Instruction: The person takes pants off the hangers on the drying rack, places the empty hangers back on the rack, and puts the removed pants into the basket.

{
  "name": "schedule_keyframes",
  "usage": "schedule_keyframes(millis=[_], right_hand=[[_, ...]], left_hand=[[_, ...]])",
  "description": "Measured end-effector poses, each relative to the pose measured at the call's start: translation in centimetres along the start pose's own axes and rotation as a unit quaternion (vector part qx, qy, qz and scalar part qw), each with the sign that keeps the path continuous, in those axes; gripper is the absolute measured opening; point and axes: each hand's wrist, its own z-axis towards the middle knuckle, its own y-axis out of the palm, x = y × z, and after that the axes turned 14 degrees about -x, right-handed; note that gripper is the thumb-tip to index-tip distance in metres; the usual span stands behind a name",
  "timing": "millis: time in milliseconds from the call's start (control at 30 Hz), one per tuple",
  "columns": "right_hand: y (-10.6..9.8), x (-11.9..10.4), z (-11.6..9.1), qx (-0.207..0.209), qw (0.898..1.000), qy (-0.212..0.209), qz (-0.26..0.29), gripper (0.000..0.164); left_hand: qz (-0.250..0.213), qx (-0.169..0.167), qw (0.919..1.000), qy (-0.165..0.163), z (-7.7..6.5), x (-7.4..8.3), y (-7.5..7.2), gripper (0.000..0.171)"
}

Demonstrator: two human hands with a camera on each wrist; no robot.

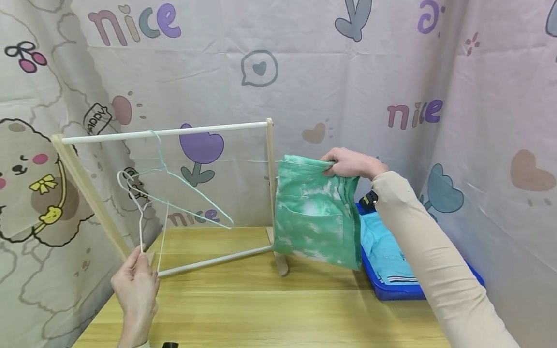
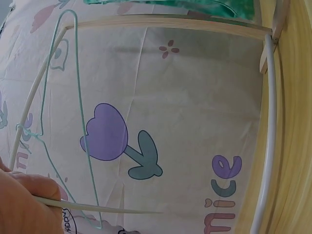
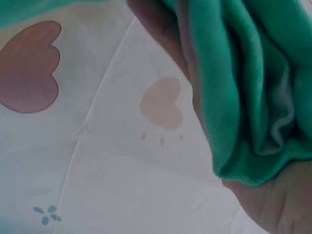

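Low at the left in the head view, my left hand pinches a white wire hanger by one arm, its hook pointing up. Behind it a mint-green wire hanger hangs from the top bar of a small rack. My right hand grips the top edge of a folded green-and-white tie-dye garment with a pocket, held up beside the rack's right post. In the right wrist view, the garment's thick green folds lie against the hand.
A blue tray with light-blue folded clothing stands at the right, partly behind my right arm. The rack's wooden feet rest on the wood-grain table. Printed cloth encloses the back and sides.
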Motion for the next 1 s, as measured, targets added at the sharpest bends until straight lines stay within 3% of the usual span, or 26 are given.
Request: schedule_keyframes(millis=[233,433,667,833,1000], right_hand=[[-0.8,1.3,-1.4,0.067,0.995,0.060,0.053,0.011],[-1.6,1.8,-2.7,0.112,0.986,0.088,0.082,0.035],[-2.0,1.9,-3.7,0.142,0.978,0.121,0.090,0.046],[-1.9,2.2,-4.3,0.190,0.964,0.129,0.134,0.048],[-1.7,2.9,-4.9,0.254,0.943,0.140,0.165,0.053]], left_hand=[[-0.014,0.004,0.9999,0.008,0.0,-0.2,-0.2,0.041],[-0.030,0.005,0.9991,0.028,0.0,0.0,-0.3,0.043],[-0.027,0.026,0.9974,0.061,0.5,0.5,-0.2,0.038],[0.004,0.036,0.9971,0.066,0.8,0.8,-0.4,0.039],[0.033,0.045,0.9968,0.058,0.8,0.8,-0.7,0.039]])
